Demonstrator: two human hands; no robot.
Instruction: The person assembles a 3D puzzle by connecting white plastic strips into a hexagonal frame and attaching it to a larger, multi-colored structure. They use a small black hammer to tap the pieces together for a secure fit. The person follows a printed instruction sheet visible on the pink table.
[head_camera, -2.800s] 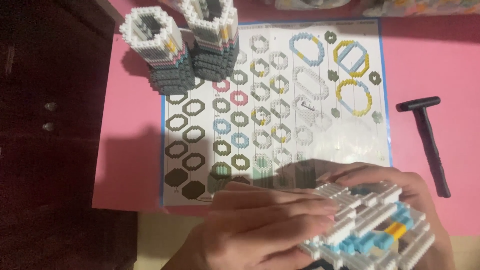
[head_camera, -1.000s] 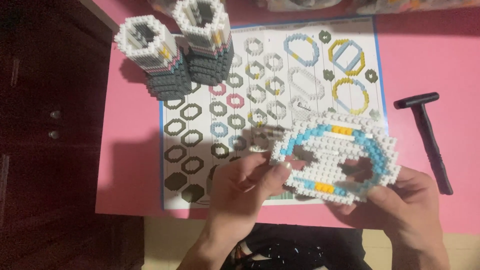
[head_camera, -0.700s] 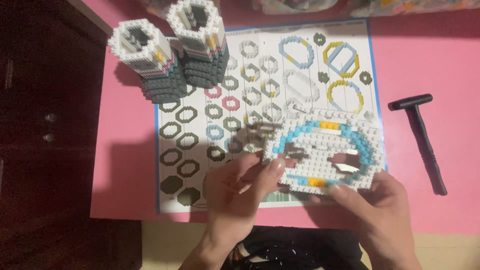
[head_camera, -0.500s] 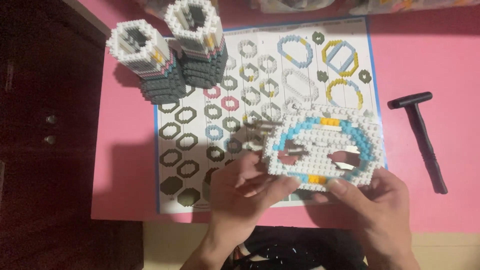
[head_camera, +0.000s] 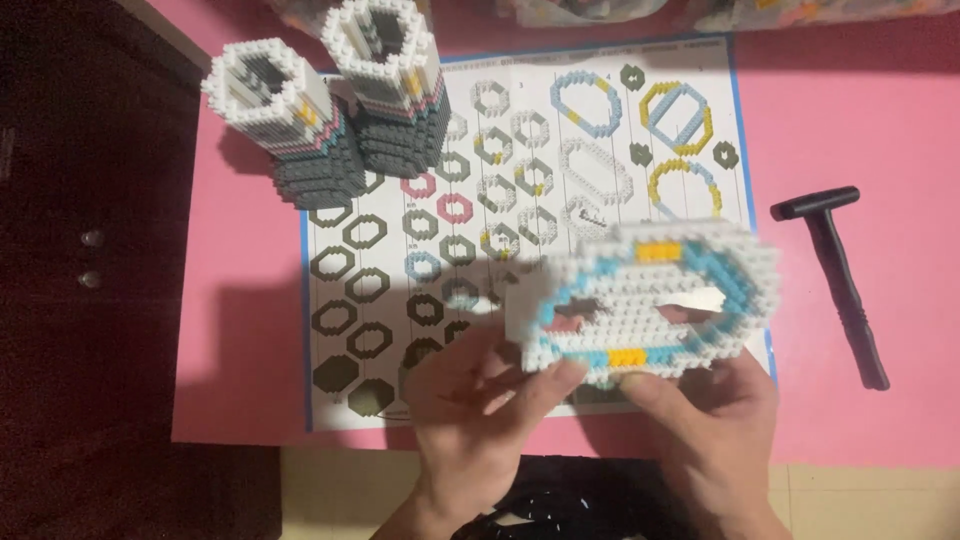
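Brick-built oval piece (head_camera: 650, 300), white with a light blue ring and two small yellow patches, sits lifted above the table between both hands, its studded face turned up toward the camera and slightly blurred. Its middle has an open slot. The left hand (head_camera: 475, 400) is at its lower left corner, with the thumb pressed against the white edge and the other fingers curled loosely beneath; the hand grips the piece rather than lying flat. The right hand (head_camera: 715, 420) holds the lower right edge, thumb on the rim near the lower yellow patch, fingers tucked under the piece where they cannot be seen.

Under and beyond the hands lies a printed instruction sheet (head_camera: 480, 200) with rows of small ring shapes, flat on a pink table (head_camera: 860, 110). Farther away from the left hand, at the sheet's top left corner, stand two hollow brick towers (head_camera: 330, 110), grey below and white at the rim, touching each other. Off to the right of the right hand, well apart from it, lies a black hammer-shaped tool (head_camera: 840, 280).
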